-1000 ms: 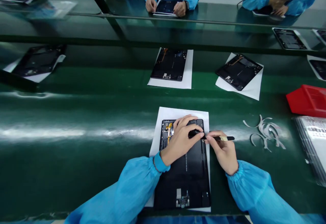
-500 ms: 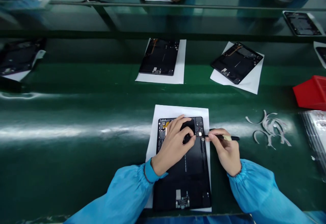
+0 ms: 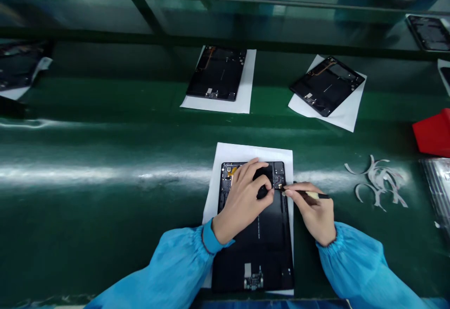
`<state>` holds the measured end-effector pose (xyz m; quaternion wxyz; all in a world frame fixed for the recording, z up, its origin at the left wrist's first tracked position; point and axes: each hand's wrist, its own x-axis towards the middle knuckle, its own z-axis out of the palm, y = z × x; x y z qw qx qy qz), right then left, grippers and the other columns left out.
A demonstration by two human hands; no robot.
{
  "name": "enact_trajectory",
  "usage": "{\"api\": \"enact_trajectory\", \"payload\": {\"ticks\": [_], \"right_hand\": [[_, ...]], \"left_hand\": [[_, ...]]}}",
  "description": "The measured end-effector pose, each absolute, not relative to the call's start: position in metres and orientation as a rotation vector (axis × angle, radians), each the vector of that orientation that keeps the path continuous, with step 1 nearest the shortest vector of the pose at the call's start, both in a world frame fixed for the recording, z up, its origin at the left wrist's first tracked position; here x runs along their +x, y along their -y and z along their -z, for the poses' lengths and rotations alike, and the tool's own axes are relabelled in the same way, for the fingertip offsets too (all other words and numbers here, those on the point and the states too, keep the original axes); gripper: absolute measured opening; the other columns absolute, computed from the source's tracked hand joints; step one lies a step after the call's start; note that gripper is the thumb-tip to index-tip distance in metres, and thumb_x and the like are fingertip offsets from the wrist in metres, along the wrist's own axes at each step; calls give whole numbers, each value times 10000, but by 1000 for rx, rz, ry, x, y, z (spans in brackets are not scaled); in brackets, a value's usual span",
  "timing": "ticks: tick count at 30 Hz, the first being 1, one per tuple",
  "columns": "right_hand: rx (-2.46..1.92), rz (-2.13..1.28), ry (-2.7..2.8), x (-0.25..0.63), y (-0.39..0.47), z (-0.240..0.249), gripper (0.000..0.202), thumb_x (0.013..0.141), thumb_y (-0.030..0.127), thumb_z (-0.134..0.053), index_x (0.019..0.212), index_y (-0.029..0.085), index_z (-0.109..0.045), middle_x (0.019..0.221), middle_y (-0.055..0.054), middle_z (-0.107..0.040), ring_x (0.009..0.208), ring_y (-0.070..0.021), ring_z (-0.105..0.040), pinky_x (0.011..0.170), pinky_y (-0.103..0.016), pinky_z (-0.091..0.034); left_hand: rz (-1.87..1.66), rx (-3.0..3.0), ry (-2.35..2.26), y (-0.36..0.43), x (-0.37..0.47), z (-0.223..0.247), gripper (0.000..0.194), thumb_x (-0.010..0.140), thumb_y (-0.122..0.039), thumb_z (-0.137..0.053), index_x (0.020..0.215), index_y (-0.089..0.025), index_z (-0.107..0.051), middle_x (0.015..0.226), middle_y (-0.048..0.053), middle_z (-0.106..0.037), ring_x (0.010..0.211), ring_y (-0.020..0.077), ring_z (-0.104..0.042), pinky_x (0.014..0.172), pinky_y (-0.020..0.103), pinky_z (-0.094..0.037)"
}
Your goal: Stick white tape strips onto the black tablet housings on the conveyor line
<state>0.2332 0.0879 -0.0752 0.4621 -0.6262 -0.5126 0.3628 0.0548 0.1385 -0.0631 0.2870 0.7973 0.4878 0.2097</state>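
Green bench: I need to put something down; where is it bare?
Widest: left of the near white sheet, beyond the left sleeve. Narrower: between that sheet and the farther sheets. Crowded: right, with curled strips, red bin, glossy stack.

A glossy green surface (image 3: 87, 238) spans the view — a pale streak of light (image 3: 70, 175) lies across it. Beyond, a shelf (image 3: 281, 22) runs the full width, its near edge dark — a black bar (image 3: 142, 11) slants left of centre.
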Motion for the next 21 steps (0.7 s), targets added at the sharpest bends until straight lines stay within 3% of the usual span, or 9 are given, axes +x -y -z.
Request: {"api": "enact_trajectory", "payload": {"ticks": [11, 21], "right_hand": [[-1456, -749, 1402, 241, -81, 75, 128, 874, 153, -650, 894, 263, -710, 858, -32, -737, 807, -213, -690, 726, -369, -550], [-1506, -700, 1293, 241, -84, 75, 76, 850, 200, -682, 823, 259, -723, 803, -26, -724, 769, -211, -691, 679, -345, -570]], "left_hand": [[-589, 2153, -1301, -138, 55, 65, 109, 816, -141, -619, 767, -230, -581, 1278, 39, -569, 1354, 297, -385, 1065, 501, -345], [-599, 2136, -1324, -138, 57, 65, 128, 818, -153, -638, 760, -229, -554, 1254, 40, -576, 1336, 305, -404, 1052, 506, -340]]}}
